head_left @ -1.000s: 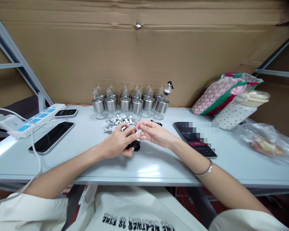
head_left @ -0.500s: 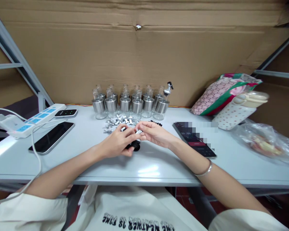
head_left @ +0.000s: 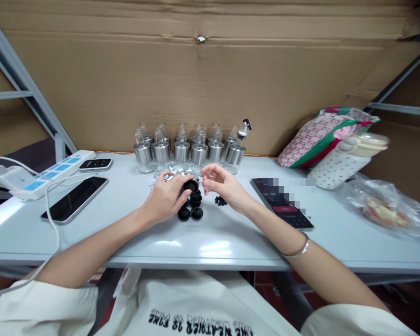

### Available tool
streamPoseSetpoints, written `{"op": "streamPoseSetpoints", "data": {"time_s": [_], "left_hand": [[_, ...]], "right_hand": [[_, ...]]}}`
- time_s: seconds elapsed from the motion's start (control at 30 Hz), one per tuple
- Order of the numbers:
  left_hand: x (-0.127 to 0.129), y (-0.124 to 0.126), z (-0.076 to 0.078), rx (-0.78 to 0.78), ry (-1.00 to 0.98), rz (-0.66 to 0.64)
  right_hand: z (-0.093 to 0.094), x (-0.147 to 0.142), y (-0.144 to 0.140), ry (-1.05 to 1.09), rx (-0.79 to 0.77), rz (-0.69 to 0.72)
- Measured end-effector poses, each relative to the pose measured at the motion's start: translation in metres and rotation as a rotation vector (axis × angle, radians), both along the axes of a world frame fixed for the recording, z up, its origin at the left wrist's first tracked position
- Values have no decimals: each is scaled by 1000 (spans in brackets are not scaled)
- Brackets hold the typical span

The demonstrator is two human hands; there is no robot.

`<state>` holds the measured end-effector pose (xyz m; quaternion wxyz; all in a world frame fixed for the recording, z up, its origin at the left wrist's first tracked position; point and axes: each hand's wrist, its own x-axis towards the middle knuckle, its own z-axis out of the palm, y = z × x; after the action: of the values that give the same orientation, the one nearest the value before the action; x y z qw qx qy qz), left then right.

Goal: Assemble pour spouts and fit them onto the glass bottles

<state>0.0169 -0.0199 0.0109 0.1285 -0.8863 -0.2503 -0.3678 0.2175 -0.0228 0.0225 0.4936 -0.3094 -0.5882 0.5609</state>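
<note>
Fingers (head_left: pixel 183 199) near two upright black stoppers (head_left: pixel 196 213)

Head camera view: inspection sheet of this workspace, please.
Surface: glossy pale grey table, light glare near the front edge.
Job's things: clear glass bottles with silver sleeves, one topped with a silver-black spout; small silver parts, partly hidden; round black ribbed pieces; tiny black bits.
Clutter: black-screened phone at left, dark phone at right, white dotted flask, pink-green patterned bag, clear plastic bag.
Hands: left hand at the round black ribbed pieces, grip unclear; right hand beside them, curled, hold unclear.
Cables: white cable past the front edge; red-yellow wires at back; white-blue power strip.
Surroundings: brown cardboard wall; grey metal frame.
</note>
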Motion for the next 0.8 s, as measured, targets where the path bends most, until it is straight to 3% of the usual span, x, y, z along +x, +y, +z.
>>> {"op": "streamPoseSetpoints", "data": {"time_s": [0.17, 0.8], "left_hand": [[0, 2, -2, 2, 6, 23], [2, -4, -1, -27, -16, -15]], "right_hand": [[-4, 1, 0, -117, -35, 149], [-9, 0, 0, -177, 86, 155]]}}
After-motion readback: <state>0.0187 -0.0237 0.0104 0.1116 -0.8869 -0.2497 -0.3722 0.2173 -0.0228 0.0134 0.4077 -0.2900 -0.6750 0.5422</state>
